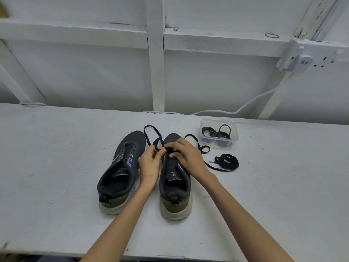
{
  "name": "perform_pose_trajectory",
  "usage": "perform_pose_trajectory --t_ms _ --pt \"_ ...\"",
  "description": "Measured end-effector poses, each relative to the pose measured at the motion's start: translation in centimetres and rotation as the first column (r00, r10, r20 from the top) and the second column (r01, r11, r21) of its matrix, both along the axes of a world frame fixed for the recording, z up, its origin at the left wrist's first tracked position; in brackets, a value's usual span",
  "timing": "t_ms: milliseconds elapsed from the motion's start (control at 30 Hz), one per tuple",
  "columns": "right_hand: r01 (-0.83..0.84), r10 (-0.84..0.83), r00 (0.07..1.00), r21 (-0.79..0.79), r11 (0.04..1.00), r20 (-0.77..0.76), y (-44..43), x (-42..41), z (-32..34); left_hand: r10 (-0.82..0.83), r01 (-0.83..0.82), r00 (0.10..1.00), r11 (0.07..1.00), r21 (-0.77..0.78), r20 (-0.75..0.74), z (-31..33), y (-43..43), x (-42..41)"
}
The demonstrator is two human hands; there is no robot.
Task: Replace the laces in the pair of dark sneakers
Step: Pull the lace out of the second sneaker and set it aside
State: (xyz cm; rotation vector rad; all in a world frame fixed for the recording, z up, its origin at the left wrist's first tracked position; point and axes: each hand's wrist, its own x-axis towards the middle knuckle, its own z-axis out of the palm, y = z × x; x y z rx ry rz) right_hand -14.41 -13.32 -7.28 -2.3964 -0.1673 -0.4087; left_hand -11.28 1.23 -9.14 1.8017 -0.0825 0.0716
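Your two hands meet over the eyelets of the right sneaker [174,178], which stands heel toward you on the white desk [56,157]. Your left hand [150,163] pinches a black lace [151,134] between thumb and fingertips; your right hand [186,156] curls closed over the same lace at the tongue. Just left of that sneaker sits its unlaced mate [120,167]. Right of it lies a loose bundled lace [227,162], and beyond that a clear plastic box [219,134] holding dark coils.
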Motion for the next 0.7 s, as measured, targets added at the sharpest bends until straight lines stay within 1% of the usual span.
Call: perform_pose_trajectory --t_ms 167,300,467,533,600,700 --pt "0.007 -0.007 0.999 -0.003 1.0 0.052 -0.4 0.6 -0.5 0.027 -0.027 1.0 0.995 -0.095 -0.008 0.5 0.1 -0.4" --pt "-0.015 0.014 0.998 0.014 1.0 0.056 -0.5 0.7 -0.3 0.044 -0.045 0.999 0.998 -0.05 -0.02 1.0 -0.3 -0.2" --pt "-0.021 0.017 0.999 0.086 0.996 0.044 -0.3 1.0 -0.4 0.102 -0.102 0.995 0.994 0.026 -0.014 1.1 -0.7 -0.3" --pt "-0.013 0.008 0.999 0.093 0.996 0.046 -0.3 1.1 -0.5 0.121 -0.122 0.992 0.993 -0.009 -0.037 0.9 -0.8 -0.1" --pt "-0.003 -0.003 0.999 0.107 0.994 0.052 -0.3 1.3 -0.6 0.139 -0.148 0.986 0.984 -0.103 -0.088 0.9 -0.8 0.1" --pt "-0.018 0.014 1.0 0.15 0.989 0.025 -0.3 1.2 -0.4 0.134 -0.145 0.988 0.979 -0.142 -0.083 1.0 -0.6 0.1"
